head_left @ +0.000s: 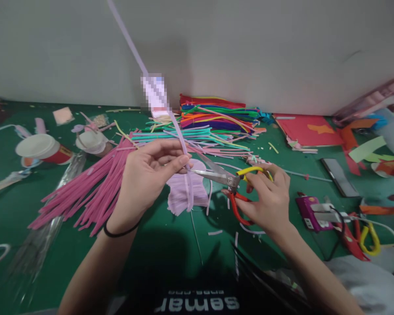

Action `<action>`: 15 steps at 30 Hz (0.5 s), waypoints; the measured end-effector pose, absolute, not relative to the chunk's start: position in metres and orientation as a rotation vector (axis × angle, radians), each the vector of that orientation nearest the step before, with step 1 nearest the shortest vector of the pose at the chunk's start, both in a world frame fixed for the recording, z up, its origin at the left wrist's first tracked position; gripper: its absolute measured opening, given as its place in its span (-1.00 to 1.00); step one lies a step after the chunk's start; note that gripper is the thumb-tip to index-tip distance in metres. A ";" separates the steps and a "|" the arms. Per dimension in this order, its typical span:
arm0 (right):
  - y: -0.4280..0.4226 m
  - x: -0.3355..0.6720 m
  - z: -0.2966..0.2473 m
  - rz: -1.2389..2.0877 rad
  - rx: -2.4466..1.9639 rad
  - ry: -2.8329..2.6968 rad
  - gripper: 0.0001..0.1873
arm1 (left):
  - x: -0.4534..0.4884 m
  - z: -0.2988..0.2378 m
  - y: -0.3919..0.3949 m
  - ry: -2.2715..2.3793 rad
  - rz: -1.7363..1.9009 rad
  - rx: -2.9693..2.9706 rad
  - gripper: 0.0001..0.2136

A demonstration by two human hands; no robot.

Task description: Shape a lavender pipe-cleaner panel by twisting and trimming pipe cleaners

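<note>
Between the thumb and fingers of my left hand (157,168) is a long lilac pipe cleaner (129,41), its upper end rising toward the top of the view. My right hand (265,197) grips scissors (231,180) with one yellow and one red handle. The blades stand apart, and their tips reach the pipe cleaner just below my left thumb. Beneath lies a lilac piece (177,194) of pipe cleaners packed side by side, partly covered by my left fingers and the hanging strand. Short lilac offcuts (216,232) lie near it.
Left are a pink pipe cleaner bundle (95,192) and a paper cup (44,151). Multicoloured pipe cleaners (216,113) lie along the wall. Right are red sheets (307,131), a phone (339,177), a purple power strip (311,214) and a second pair of scissors (369,238).
</note>
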State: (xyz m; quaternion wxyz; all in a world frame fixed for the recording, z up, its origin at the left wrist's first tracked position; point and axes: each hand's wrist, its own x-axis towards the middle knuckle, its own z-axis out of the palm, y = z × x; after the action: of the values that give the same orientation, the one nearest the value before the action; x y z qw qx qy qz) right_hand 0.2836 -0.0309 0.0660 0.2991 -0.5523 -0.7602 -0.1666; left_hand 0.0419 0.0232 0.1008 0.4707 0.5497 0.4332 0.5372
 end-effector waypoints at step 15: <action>-0.038 0.288 0.064 -0.569 -1.423 -2.024 -0.91 | 0.045 0.105 0.020 1.059 1.445 1.296 -0.83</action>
State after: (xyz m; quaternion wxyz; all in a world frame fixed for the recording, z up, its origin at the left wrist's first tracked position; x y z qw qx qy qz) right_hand 0.2881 -0.0382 0.0638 0.2969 -0.5352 -0.7613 -0.2140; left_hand 0.0448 0.0204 0.1055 0.4487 0.5238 0.4282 0.5839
